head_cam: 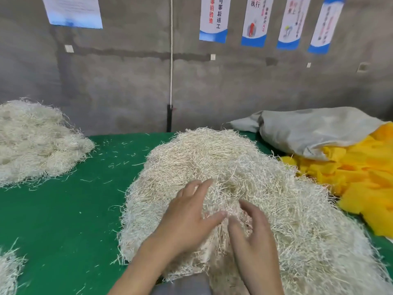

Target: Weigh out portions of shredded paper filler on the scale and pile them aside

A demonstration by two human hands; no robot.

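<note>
Where the green table (63, 209) runs off to the left, a pile of shredded paper (36, 143) sits at the far side, with a smaller pile (7, 271) at the near corner. Centre: main heap of shredded paper filler (234, 167). Left hand (187, 216) lies palm down on it, grip slack, fingers spread straight, clasping nothing. Right hand (253, 237) is just beside it, fingers extended into the shreds, grip likewise unclosed. Right: grey sack (308, 128) over yellow sheets (361, 177).

Soft even light, wide-angle edge warping
</note>
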